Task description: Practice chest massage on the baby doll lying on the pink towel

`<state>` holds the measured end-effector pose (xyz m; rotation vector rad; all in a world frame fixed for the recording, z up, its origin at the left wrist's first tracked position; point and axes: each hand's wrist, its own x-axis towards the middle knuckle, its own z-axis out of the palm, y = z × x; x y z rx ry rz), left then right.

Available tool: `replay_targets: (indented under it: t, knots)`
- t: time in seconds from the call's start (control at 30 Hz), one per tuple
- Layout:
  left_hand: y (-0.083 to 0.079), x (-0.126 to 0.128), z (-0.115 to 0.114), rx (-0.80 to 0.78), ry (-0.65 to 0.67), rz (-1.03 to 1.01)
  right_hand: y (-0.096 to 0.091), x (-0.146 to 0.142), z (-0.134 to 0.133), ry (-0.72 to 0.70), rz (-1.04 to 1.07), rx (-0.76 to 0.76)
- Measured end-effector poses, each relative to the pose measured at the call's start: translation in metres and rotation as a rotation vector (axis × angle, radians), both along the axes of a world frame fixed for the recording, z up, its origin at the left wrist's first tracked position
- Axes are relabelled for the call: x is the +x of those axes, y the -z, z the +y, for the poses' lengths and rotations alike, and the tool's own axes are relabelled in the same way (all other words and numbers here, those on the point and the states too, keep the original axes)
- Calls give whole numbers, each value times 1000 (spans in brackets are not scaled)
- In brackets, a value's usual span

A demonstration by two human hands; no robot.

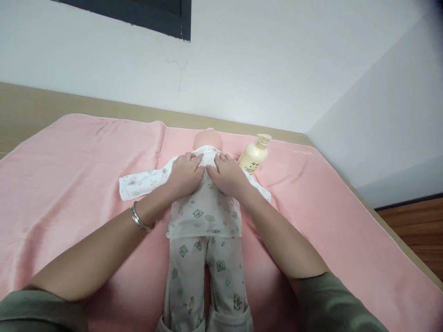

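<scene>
A baby doll point(208, 139) lies stretched out on the pink blanket, its head at the far end and no face showing. It wears a white top point(204, 216) printed with green animal figures and matching trousers point(188, 281). My left hand point(187, 173) rests flat on the upper left of the top, fingers spread towards the shoulder. Mirroring it, my right hand point(228, 173) lies flat on the upper right, the two thumbs close together in the middle. Both sleeves reach out sideways. Just beyond my right hand, a pale yellow pump bottle point(255, 154) leans to the right.
Under the doll spreads a creased pink blanket point(86, 184). A wooden ledge point(34, 103) runs along its far side, against a white wall point(242, 69). A dark frame point(166, 20) is on the wall, and brown wood point(418, 226) shows at the right.
</scene>
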<state>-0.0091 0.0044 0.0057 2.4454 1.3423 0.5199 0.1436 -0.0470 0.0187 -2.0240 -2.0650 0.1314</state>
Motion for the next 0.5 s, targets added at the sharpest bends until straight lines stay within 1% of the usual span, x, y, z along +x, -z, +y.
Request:
replay_targets:
  t: [0.07, 0.13, 0.2, 0.3, 0.37, 0.43, 0.5]
  knots:
    - [0, 0, -6, 61, 71, -31, 5, 8, 9, 55, 18, -17]
    - [-1, 0, -8, 76, 83, -32, 7, 11, 12, 81, 21, -27]
    - [-2, 1, -5, 41, 40, -7, 6, 8, 9, 59, 1, -20]
    - [-4, 2, 4, -77, -70, 23, -1, -3, -5, -1, -51, 8]
    - [-6, 2, 7, -135, -109, 36, -4, -9, -11, -30, -77, 33]
    - [-7, 2, 6, -132, -110, 59, -6, -10, -11, -36, -69, 43]
    - [-9, 2, 0, -72, -74, 83, -5, -5, -4, 9, -21, 16]
